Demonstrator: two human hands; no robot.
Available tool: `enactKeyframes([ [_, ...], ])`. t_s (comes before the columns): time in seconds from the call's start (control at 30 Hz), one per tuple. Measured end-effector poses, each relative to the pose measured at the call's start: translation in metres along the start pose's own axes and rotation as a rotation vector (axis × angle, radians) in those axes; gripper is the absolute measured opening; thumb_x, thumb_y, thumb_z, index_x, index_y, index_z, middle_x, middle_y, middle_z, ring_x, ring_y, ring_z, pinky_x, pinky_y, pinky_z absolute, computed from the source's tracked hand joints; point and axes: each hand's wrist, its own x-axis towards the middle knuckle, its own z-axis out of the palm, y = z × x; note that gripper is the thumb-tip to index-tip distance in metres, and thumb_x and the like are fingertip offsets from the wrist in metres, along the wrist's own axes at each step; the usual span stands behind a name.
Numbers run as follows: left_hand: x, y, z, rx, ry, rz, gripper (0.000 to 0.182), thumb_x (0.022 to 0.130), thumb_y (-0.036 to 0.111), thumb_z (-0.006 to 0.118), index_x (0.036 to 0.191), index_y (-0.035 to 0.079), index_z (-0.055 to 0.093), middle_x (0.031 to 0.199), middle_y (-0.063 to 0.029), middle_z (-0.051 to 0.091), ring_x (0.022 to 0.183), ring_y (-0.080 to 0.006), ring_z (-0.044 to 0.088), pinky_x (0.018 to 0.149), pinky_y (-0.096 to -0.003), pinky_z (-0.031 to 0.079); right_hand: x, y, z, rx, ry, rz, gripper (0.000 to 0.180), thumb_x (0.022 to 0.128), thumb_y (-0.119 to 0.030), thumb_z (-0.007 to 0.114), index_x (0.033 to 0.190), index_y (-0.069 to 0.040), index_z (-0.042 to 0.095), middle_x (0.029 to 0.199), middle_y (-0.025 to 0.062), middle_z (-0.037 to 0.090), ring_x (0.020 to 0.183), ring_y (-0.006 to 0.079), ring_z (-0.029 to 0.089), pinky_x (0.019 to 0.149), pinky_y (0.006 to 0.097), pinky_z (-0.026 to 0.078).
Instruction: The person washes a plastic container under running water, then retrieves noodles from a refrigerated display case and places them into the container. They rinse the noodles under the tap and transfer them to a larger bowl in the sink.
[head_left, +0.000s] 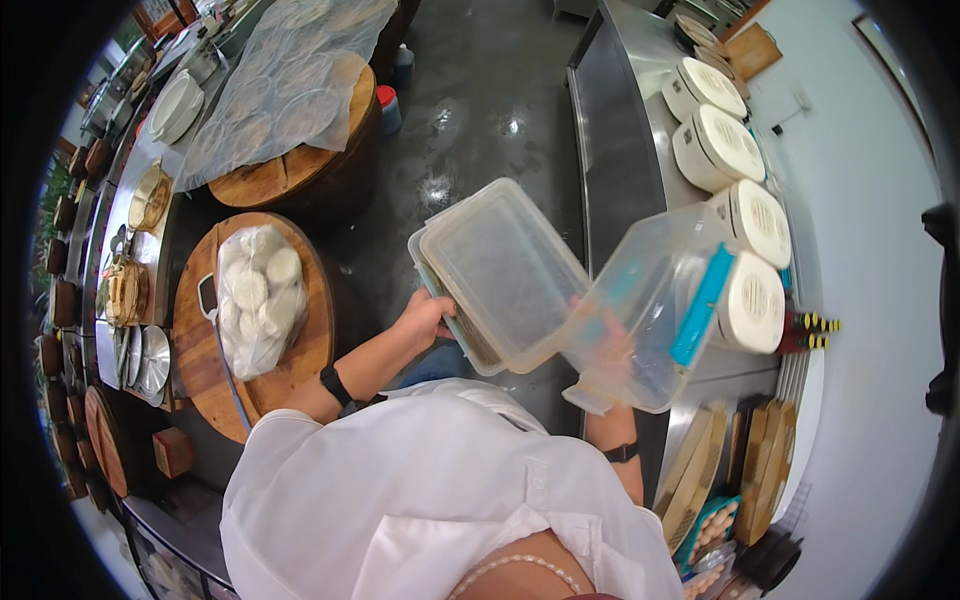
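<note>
My left hand (427, 315) grips the near left edge of a translucent plastic lid (495, 277), which is tilted over another pale lid or shallow container beneath it. To the right, a clear plastic storage box (645, 300) with a turquoise latch (703, 304) is tipped on its side. My right hand (611, 349) shows blurred through the box's clear wall, holding it from behind or below; the fingers are partly hidden. The box's near left corner overlaps the lid's right corner in view.
On the left, a round wooden block (195, 375) bears a bag of white round pieces (259, 300) and a long-handled tool. Behind it, plastic sheeting (292, 90) covers another block. On the right, a steel counter (637, 45) holds several white lidded containers (720, 146); egg trays (709, 525) stand nearer.
</note>
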Motion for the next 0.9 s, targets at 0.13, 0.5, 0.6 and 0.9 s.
enactKeyframes([
  [0.13,0.08,0.054,0.019,-0.052,0.0,0.008,0.053,0.07,0.001,0.05,0.122,0.003,0.044,0.105,-0.0137,0.059,0.085,-0.0287,0.064,0.061,-0.0426,0.057,0.099,-0.035,-0.032,1.148,-0.058,0.187,0.039,0.094,-0.02,0.05,0.121,0.008,0.046,0.118,0.0247,0.053,0.115,0.036,0.048,0.102,0.0525,0.038],
  [0.5,0.264,0.195,0.087,-0.113,0.154,0.093,0.051,0.069,0.0,0.049,0.12,0.001,0.049,0.108,-0.0146,0.058,0.091,-0.03,0.062,0.066,-0.0473,0.057,0.412,-0.104,-0.16,0.916,0.483,-0.048,0.036,0.094,-0.02,0.049,0.122,0.003,0.048,0.116,0.0239,0.053,0.114,0.0384,0.049,0.104,0.0514,0.038],
  [0.6,0.307,0.242,0.103,-0.165,0.214,0.119,0.053,0.069,-0.001,0.048,0.122,-0.002,0.047,0.109,-0.0157,0.058,0.092,-0.0313,0.063,0.067,-0.0489,0.058,0.504,-0.113,-0.155,1.035,0.341,-0.003,0.038,0.091,-0.02,0.054,0.122,0.001,0.049,0.115,0.0218,0.054,0.11,0.0375,0.052,0.097,0.0489,0.044],
  [0.9,0.479,0.357,0.088,-0.213,0.326,0.111,0.054,0.07,0.0,0.049,0.124,-0.001,0.043,0.108,-0.0186,0.059,0.085,-0.0323,0.065,0.059,-0.0438,0.058,0.751,-0.117,-0.099,0.785,-0.224,-0.138,0.043,0.092,-0.032,0.051,0.124,-0.003,0.05,0.116,0.0136,0.057,0.104,0.0294,0.058,0.089,0.0452,0.05],
])
